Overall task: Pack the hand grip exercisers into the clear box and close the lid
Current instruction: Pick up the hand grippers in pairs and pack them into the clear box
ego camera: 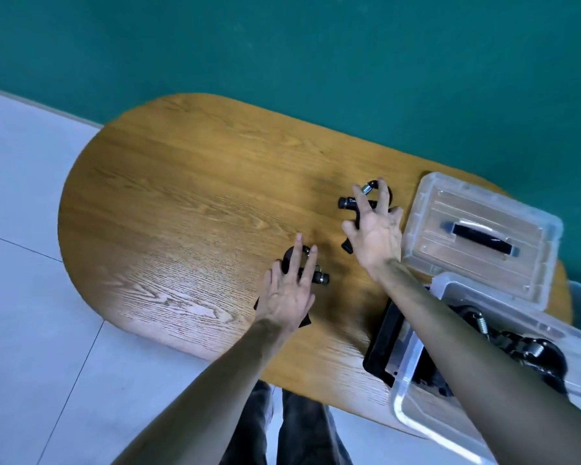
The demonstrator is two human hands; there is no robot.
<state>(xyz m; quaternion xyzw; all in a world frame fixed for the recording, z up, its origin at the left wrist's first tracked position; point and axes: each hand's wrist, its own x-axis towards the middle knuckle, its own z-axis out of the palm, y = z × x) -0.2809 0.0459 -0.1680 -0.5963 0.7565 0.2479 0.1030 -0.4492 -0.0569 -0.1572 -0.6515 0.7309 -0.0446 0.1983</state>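
Two black hand grip exercisers lie on the wooden table. My left hand lies over the nearer exerciser, its fingers straight and spread on top of it. My right hand is spread over the farther exerciser, fingers splayed across its handles and spring, without a clear grasp. The clear box stands open at the lower right under my right forearm, and several exercisers lie inside it. Its clear lid, which has a black handle, lies flat on the table beyond the box.
A black latch hangs from the box's left end. The table's rounded edge is near my legs, with grey floor tiles to the left. A green wall runs behind the table.
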